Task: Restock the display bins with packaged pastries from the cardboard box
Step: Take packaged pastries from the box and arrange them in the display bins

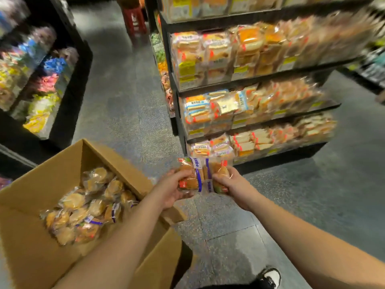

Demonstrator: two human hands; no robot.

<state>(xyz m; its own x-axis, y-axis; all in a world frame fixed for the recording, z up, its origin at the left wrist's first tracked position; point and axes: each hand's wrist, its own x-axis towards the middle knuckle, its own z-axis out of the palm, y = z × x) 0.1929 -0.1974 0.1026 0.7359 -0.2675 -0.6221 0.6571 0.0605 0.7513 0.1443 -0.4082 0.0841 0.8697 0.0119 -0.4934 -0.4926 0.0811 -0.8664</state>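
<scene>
Clear-wrapped packaged pastries with purple-and-white label strips (201,176), a small bunch of several packs, held up between both hands over the grey speckled floor (281,205), just in front of the lowest tier of the display rack. Left hand (171,189) grasps the left side of the bunch, fingers curled round the wrappers from the outside. Right hand (226,181) clenched round the right side, thumb on top of a pack. Exact pack count cannot be told; wrappers overlap.

Open brown cardboard box (31,257) sits low left, flaps spread outward, left forearm crossing over its near corner. Inside it a loose pile of the same kind of wrapped round golden pastries (87,207), heaped toward the box's middle and far side.

Black tiered display shelving (250,79) stands ahead and right, tiers stepping outward toward the floor. Its clear-fronted bins (210,59) are packed with wrapped bread and sandwich-style packs, orange-red tags on the wrappers, yellow price labels on the bin fronts. Right part of the shelving is motion-blurred.

Another black shelf unit (68,97) at left holds blurred multicoloured wrapped sweets (41,84). Red plastic stool (134,19) stands far down the aisle, top centre. Black-and-white shoe (268,277) at bottom edge, between the forearms, on the floor.
</scene>
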